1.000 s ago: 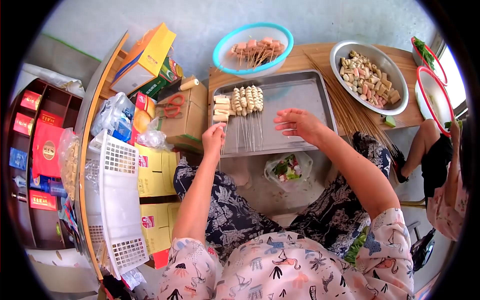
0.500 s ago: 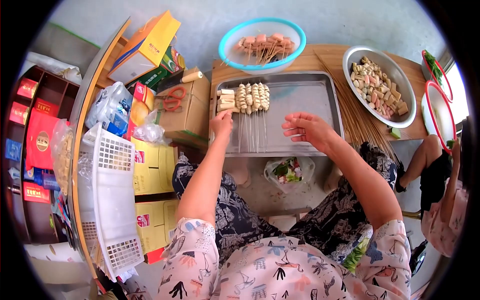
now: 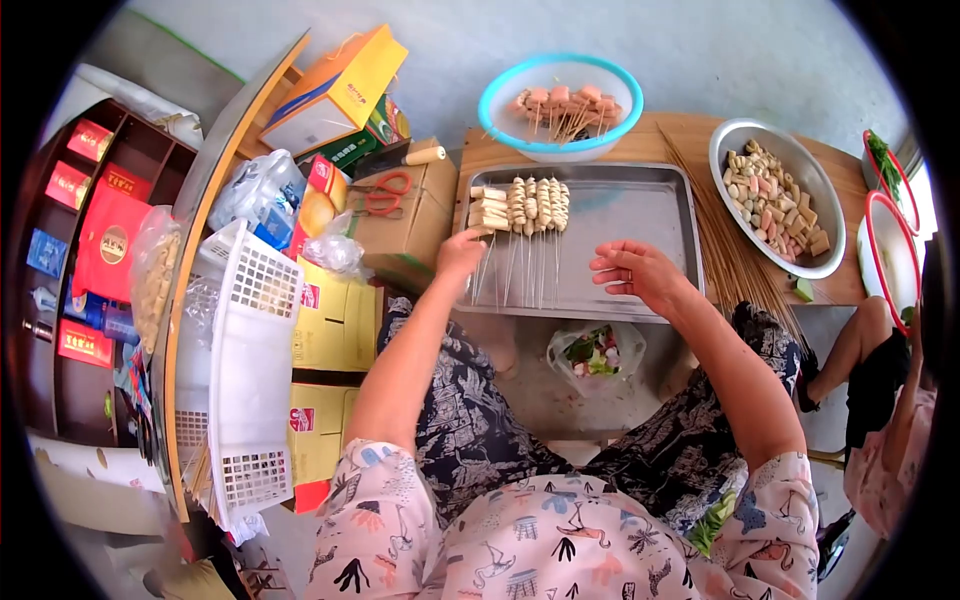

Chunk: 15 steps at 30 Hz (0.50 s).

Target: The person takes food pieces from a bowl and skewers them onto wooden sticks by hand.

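My left hand (image 3: 462, 254) is at the left front edge of the metal tray (image 3: 630, 255), its fingers pressed together just below the pale skewered pieces (image 3: 489, 208). Whether it grips a stick there is too small to tell. To the right of those pieces lie several skewers of folded food (image 3: 538, 205), side by side, their bare sticks pointing toward me. Over the tray's right front part, my right hand (image 3: 640, 272) hovers with fingers apart and nothing in it.
Behind the tray stands a blue-rimmed basin (image 3: 560, 150) of pink skewers. Bare sticks (image 3: 735, 250) and a steel bowl of pieces (image 3: 775, 205) are at the right. Left are a cardboard box (image 3: 405, 215), scissors (image 3: 385, 193) and a white basket (image 3: 250, 375). Another person's leg (image 3: 850, 345) shows far right.
The view has shifted, so the tray and basins appear farther right. My left hand has moved up close to the pale pieces at the tray's left. My right hand stays open over the tray.
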Available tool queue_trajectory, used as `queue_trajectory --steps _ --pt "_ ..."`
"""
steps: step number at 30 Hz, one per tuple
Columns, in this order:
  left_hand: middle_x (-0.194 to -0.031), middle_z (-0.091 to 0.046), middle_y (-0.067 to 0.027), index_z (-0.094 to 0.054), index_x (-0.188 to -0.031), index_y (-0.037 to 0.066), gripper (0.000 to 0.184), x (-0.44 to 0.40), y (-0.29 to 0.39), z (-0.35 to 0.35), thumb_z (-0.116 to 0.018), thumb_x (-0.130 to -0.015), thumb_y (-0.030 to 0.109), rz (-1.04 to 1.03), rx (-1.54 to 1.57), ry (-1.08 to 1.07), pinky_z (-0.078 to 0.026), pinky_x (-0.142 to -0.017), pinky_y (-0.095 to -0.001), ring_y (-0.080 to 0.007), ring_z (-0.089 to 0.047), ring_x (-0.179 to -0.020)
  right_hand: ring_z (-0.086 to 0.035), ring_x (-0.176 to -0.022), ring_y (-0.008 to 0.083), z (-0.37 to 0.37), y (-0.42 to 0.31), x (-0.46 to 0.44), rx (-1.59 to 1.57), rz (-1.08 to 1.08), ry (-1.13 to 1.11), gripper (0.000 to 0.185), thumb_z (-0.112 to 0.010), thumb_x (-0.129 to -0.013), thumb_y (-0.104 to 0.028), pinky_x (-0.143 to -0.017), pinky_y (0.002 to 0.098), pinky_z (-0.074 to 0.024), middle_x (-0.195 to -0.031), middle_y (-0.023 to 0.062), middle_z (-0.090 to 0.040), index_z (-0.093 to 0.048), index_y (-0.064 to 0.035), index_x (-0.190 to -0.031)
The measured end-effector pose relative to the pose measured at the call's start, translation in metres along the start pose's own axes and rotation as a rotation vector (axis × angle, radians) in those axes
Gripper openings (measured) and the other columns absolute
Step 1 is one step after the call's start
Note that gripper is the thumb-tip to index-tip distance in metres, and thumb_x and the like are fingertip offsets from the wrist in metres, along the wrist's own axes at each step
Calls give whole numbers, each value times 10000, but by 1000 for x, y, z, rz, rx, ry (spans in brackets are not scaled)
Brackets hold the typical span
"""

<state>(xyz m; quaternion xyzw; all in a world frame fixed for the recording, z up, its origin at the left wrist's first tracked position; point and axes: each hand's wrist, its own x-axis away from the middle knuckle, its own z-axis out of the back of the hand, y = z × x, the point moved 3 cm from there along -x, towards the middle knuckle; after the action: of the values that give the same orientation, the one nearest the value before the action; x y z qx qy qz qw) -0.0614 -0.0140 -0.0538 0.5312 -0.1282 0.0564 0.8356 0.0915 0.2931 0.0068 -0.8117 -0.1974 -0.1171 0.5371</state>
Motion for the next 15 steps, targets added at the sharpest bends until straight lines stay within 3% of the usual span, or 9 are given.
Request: queue_trajectory --steps 2,4,5,6,10,11,15 --pt "-999 -623 -40 -490 -1296 68 494 -3 12 28 -635 -840 192 -67 -45 -20 -470 -631 -249 -113 -596 -803 -615 -886 140 1 -2 1 8 16 2 277 -545 -920 -237 -745 281 -481 -1027 61 -639 -545 -51 -1125" --pt "-975 -603 -38 -503 -1267 78 469 14 39 65 -636 -835 203 -244 -61 182 -469 -710 -284 -127 -573 -858 -617 -877 137 6 2 2 0 27 33 277 -549 -918 -245 -742 282 -483 -1027 58 -639 -549 -56 -1121" --pt "-969 -579 -46 -521 -1216 71 413 9 53 91 -625 -837 197 -264 -219 270 -459 -760 -316 -124 -542 -894 -621 -857 135 7 4 -2 12 32 24 266 -552 -917 -251 -730 285 -487 -1014 53 -642 -558 -61 -1104" --pt "-914 -564 -28 -570 -1063 73 232 -13 55 121 -573 -855 178 -685 -248 379 -449 -737 -315 -126 -525 -847 -625 -836 133 13 8 -4 22 33 34 256 -556 -916 -257 -718 288 -490 -1001 49 -645 -566 -67 -1088" --pt "-993 -584 -44 -477 -1228 84 383 -63 43 262 -578 -869 171 -494 160 562 -477 -684 -322 -168 -571 -863 -642 -763 145 27 20 -11 20 70 60 197 -566 -903 -229 -625 289 -507 -907 51 -659 -587 -78 -1028" --pt "-1054 -587 -66 -392 -1340 92 536 -31 67 255 -606 -853 155 -501 195 618 -486 -732 -336 -191 -580 -927 -652 -750 155 28 20 -10 2 54 78 190 -559 -896 -202 -602 282 -509 -905 55 -659 -583 -72 -1034" --pt "-1205 -535 -75 -376 -1374 118 550 28 94 218 -591 -869 166 -521 189 572 -454 -829 -326 -172 -537 -1052 -656 -705 161 28 20 -8 -13 75 100 175 -567 -878 -175 -571 290 -507 -870 62 -659 -583 -72 -1020"
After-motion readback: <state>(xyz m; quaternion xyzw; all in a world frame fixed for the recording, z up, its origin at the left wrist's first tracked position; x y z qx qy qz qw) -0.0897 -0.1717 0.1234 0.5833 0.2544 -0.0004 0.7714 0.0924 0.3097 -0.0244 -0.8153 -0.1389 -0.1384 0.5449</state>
